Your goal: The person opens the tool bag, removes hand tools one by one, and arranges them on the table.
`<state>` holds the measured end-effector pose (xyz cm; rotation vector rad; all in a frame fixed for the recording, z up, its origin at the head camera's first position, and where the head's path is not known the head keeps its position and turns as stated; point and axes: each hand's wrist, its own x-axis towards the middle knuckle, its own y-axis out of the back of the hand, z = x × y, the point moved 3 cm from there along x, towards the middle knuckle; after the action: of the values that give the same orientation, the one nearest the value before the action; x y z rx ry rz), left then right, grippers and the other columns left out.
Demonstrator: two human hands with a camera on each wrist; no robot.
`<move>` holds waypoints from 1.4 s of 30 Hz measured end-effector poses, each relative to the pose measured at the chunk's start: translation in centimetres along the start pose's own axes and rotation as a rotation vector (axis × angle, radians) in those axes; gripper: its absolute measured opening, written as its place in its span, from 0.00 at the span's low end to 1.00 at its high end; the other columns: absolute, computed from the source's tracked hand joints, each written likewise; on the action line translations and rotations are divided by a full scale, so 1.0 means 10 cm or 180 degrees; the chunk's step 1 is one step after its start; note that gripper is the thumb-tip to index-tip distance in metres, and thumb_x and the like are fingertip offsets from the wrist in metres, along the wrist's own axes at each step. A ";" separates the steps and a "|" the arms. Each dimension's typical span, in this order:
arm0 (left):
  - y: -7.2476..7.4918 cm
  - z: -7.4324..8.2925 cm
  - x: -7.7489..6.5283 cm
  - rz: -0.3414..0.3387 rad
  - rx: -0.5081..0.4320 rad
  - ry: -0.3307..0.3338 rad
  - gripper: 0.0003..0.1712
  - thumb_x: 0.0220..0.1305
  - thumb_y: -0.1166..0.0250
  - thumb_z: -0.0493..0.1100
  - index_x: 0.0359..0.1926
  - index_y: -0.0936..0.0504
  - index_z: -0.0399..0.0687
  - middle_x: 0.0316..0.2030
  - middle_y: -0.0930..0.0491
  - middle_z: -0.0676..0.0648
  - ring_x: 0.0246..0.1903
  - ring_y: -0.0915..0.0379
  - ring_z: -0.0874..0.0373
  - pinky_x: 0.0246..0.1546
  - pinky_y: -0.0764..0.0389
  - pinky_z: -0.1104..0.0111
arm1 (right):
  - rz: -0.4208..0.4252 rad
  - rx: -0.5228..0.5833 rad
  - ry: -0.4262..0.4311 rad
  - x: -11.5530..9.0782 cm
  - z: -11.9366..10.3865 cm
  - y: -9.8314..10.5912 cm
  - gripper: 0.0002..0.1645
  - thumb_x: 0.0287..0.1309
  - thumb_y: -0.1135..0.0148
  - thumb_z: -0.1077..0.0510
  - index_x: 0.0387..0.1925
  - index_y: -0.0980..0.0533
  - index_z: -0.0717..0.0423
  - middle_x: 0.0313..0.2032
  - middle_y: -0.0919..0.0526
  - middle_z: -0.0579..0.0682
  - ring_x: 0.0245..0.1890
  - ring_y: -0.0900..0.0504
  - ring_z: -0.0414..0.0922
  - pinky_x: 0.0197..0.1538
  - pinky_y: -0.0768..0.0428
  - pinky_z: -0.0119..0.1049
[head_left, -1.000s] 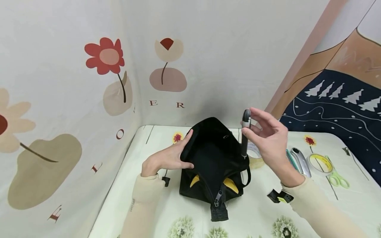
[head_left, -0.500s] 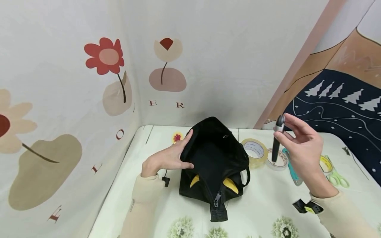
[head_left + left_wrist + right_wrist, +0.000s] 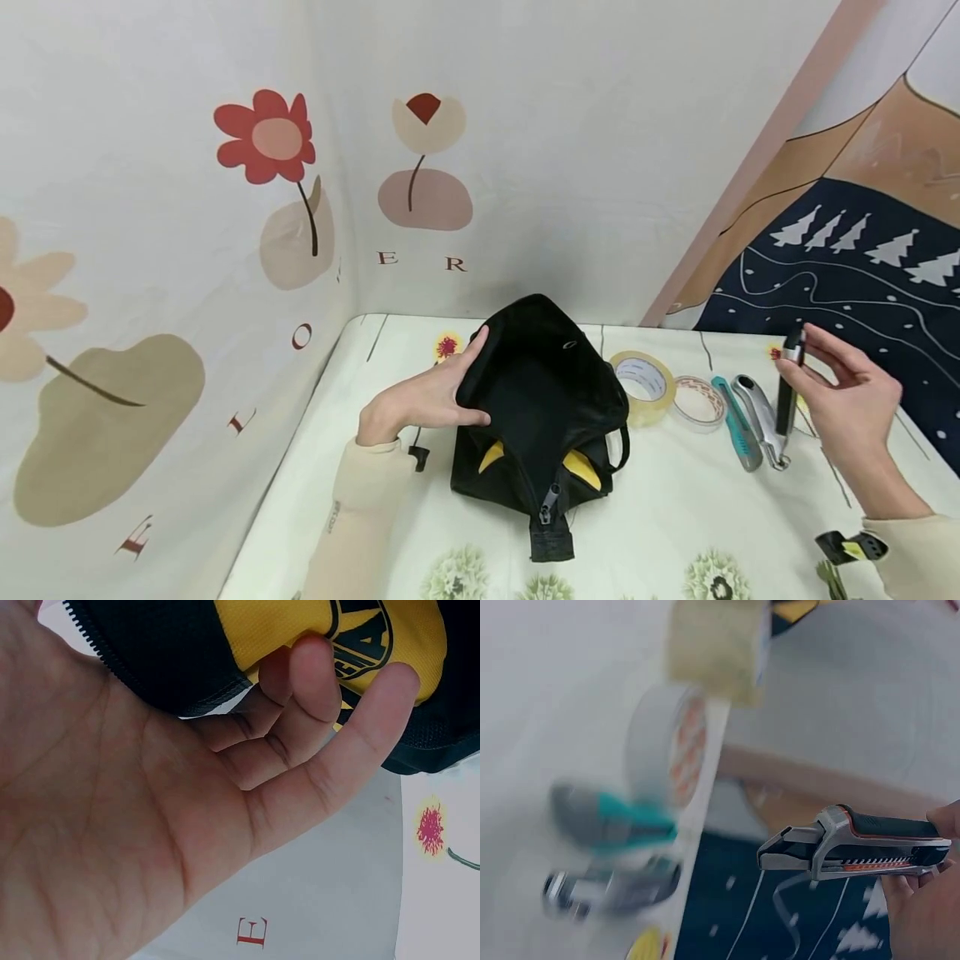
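My left hand grips the left edge of the mouth of a black bag, which stands gaping on the table. In the left wrist view, its fingers bend against the bag's yellow printed panel; the thumb's side is hidden there. Over the table's right side, my right hand pinches a black and silver utility knife by its upper end, its lower end pointing down. The right wrist view shows the knife's metal nose and ridged slot, with no bare blade showing.
Right of the bag lie a roll of clear tape, a whitish tape roll, a teal cutter and a silver-grey tool. A yellow object shows in the right wrist view. Printed cloth walls stand behind the table.
My right hand has carried the utility knife from beside the bag's mouth to the right, uncovering the tape rolls, cutter and silver-grey tool. My left hand and the bag have stayed put.
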<state>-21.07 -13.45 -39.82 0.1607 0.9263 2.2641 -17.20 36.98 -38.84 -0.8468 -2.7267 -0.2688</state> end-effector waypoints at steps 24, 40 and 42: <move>0.00 -0.01 0.01 0.0015 0.0004 -0.0028 0.72 0.71 0.24 0.45 0.90 0.74 0.48 0.90 0.67 0.41 0.88 0.62 0.40 0.84 0.53 0.39 | 0.0047 -0.1815 0.0184 0.63 1.04 1.23 0.32 0.80 0.40 0.66 0.81 0.27 0.53 0.58 0.27 0.12 0.52 0.35 0.09 0.69 0.33 0.17; 0.00 -0.01 0.00 0.0037 0.0013 -0.0038 0.72 0.71 0.24 0.44 0.90 0.74 0.47 0.90 0.67 0.40 0.88 0.61 0.40 0.84 0.53 0.39 | -0.0239 -0.2555 0.0154 0.74 1.48 1.41 0.32 0.72 0.36 0.75 0.75 0.28 0.75 0.43 0.23 0.19 0.39 0.48 0.10 0.44 0.34 0.12; 0.00 -0.01 0.00 0.0040 -0.0001 -0.0030 0.72 0.71 0.24 0.43 0.90 0.74 0.47 0.90 0.67 0.41 0.88 0.62 0.40 0.84 0.53 0.39 | -0.0318 -0.2597 0.0131 0.78 1.52 1.41 0.31 0.72 0.37 0.75 0.74 0.29 0.77 0.50 0.12 0.47 0.38 0.50 0.11 0.42 0.34 0.14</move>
<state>-21.11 -13.50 -39.87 0.1775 0.9224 2.2731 -18.34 56.35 -49.48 -0.8501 -2.5940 -1.4581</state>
